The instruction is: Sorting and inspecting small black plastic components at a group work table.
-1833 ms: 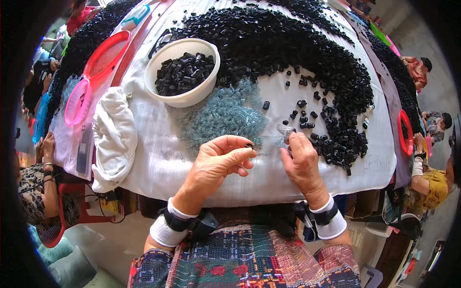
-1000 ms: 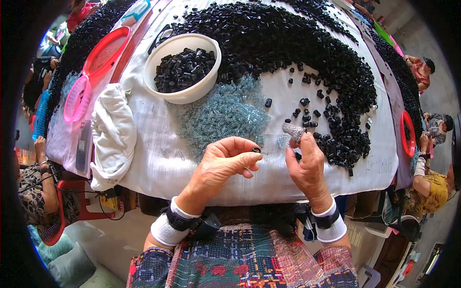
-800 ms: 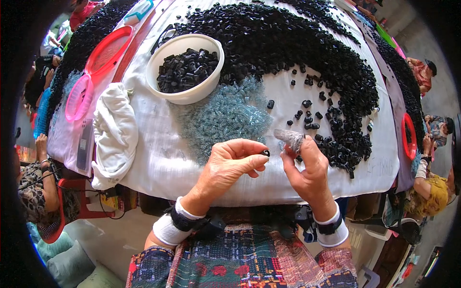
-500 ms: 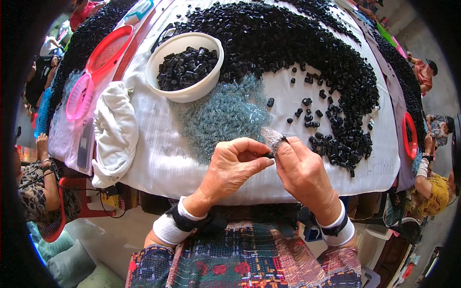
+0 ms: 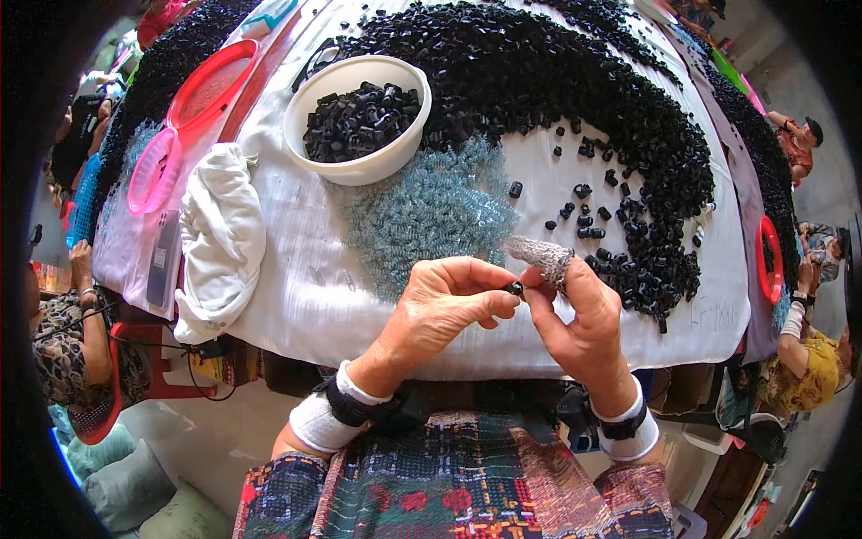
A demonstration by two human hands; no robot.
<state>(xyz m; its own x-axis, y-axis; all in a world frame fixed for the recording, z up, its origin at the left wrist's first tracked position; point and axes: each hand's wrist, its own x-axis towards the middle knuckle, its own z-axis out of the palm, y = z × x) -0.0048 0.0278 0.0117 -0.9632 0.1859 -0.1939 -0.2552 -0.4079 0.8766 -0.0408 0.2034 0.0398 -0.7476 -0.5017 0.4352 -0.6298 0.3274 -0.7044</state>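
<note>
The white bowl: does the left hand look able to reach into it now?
Probably yes: the white bowl is open on top, and only low bluish coils lie between. But the left hand pinches a small black piece.

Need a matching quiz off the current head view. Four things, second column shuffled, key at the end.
1. White bowl
2. Heap of small coils
3. Crumpled white cloth
4. Left hand

A. Pale blue-grey
B. Pinching a small black part
C. Filled with black pieces
D. Beside a flat grey device

Pairs: 1-C, 2-A, 3-D, 4-B
</note>
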